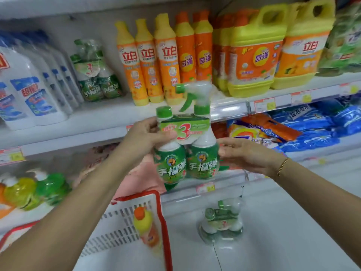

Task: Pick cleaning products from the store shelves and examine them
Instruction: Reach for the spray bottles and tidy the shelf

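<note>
I hold the twin pack of green spray bottles (203, 163) upright in mid-air, in front of the shelf edge (230, 108). My left hand (144, 133) grips it at the upper left, fingers curled round the neck of the capped bottle and thumb on the paper band. My right hand (250, 153) is flat, fingers straight, its tips at the side of the trigger bottle (contact cannot be confirmed). Below, a white basket (156, 200) with a red rim holds an orange-capped bottle (144, 225). A second green pack (221, 220) lies just right of the basket. A third pack (95, 75) stands on the shelf beside orange dish-soap bottles (148, 61).
</note>
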A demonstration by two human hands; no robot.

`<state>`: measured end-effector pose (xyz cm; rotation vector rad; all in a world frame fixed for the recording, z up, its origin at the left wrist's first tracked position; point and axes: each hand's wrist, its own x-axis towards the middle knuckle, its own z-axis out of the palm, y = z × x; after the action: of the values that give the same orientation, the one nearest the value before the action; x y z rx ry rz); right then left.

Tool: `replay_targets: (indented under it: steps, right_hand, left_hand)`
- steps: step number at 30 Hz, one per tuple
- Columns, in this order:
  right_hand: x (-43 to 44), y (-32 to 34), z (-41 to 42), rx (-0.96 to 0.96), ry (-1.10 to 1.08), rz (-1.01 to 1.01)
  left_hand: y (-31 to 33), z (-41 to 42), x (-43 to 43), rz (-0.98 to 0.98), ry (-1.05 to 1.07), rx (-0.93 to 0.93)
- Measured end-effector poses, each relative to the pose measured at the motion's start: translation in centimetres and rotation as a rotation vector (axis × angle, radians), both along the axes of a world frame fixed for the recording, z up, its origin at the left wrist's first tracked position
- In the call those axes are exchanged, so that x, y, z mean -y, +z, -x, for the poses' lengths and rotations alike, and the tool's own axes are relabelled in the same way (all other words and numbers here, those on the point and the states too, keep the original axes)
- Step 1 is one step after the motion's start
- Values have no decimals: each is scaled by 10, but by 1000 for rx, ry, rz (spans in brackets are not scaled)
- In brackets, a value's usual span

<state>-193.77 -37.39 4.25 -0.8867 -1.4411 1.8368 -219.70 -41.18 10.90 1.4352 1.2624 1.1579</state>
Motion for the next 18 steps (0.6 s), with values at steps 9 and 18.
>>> replay_targets:
  steps: [9, 18]
  right_hand:
    - [-7, -86, -21, 1091, 272, -483]
    - [-3, -109, -11, 1340, 480, -805]
  left_hand:
    - [-126, -38, -4, 180, 135, -295]
    - [-183, -65, -11, 318, 85, -339]
